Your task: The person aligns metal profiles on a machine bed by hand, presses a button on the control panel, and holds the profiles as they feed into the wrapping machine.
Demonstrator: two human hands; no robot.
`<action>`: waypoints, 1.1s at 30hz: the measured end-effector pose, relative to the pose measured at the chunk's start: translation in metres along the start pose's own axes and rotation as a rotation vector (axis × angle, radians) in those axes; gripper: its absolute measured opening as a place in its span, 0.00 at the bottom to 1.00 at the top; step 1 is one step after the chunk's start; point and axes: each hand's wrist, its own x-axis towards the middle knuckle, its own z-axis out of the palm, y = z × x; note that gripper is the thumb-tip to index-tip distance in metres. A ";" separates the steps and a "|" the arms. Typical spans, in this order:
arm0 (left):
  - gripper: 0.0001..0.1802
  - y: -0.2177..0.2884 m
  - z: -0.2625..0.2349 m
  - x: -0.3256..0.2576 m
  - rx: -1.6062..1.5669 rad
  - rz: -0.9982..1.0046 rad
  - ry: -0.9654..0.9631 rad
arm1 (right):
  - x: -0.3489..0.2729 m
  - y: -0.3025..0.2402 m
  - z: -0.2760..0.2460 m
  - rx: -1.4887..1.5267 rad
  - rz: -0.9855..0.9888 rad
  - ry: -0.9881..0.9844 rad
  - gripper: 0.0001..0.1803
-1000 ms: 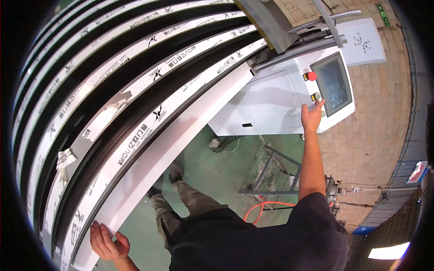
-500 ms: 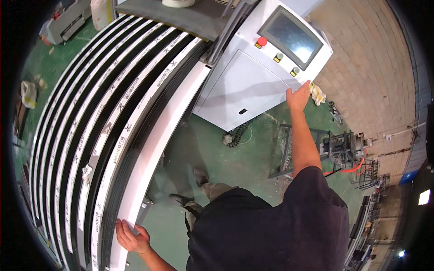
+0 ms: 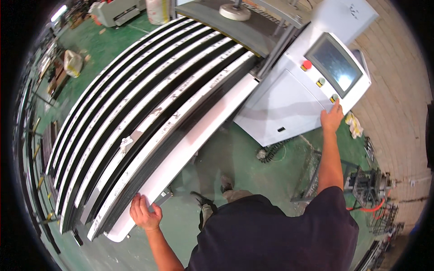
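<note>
since 0.5 s ago right hand [image 3: 332, 118] fingertips moved to yellow button [image 3: 334, 98]; left hand [image 3: 144, 212] fingers curl holding long white profile strip [image 3: 190, 140]—keep it steady.

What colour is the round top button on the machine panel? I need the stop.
Red button, head view.

The control cabinet [image 3: 289, 97] is showing white, with a grey-blue screen [image 3: 335, 63] on its face, a red round button [image 3: 307, 65] just beside the screen and yellowish buttons [image 3: 320, 82] below that. Beside the cabinet, long strips [image 3: 149, 113] are alternating black and white in stripes. The floor [image 3: 235, 153] under the cabinet is showing green.
</note>
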 end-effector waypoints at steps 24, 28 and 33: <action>0.20 0.007 -0.012 0.007 -0.067 -0.110 0.097 | 0.019 -0.032 -0.031 -0.235 -0.041 -0.181 0.39; 0.20 0.006 -0.011 0.003 -0.067 -0.130 0.123 | 0.007 -0.063 -0.024 -0.026 0.016 -0.071 0.41; 0.21 0.007 -0.011 0.015 -0.146 -0.132 0.132 | -0.068 -0.138 0.015 0.381 -0.440 0.017 0.23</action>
